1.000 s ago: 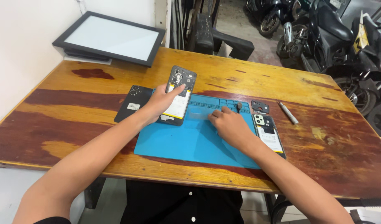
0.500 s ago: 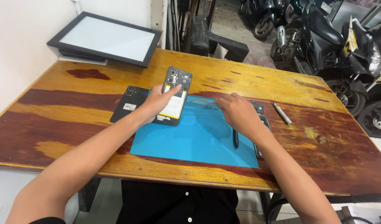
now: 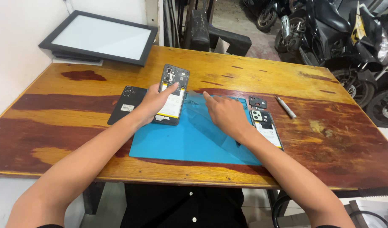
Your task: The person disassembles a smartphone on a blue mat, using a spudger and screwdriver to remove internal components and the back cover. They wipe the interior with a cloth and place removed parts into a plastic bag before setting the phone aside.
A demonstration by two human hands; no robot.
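My left hand (image 3: 154,101) rests on an opened phone (image 3: 173,90) whose back is off, showing the circuit board and a white battery; it lies at the upper left edge of a blue work mat (image 3: 189,135). My right hand (image 3: 225,112) lies flat on the mat's upper middle, index finger stretched toward the top edge, touching a thin clear film (image 3: 194,103) there. A black back cover (image 3: 127,103) lies left of the open phone. Another phone (image 3: 266,126) lies at the mat's right edge beside my right wrist.
A small black camera frame part (image 3: 258,101) and a silver pen-like tool (image 3: 285,106) lie right of the mat. A framed flat panel (image 3: 99,37) sits at the table's far left corner. Motorcycles (image 3: 342,38) stand beyond the table's far right.
My right hand has moved left and up across the mat from beside the right phone to the mat's upper middle. My left hand has stayed on the open phone.
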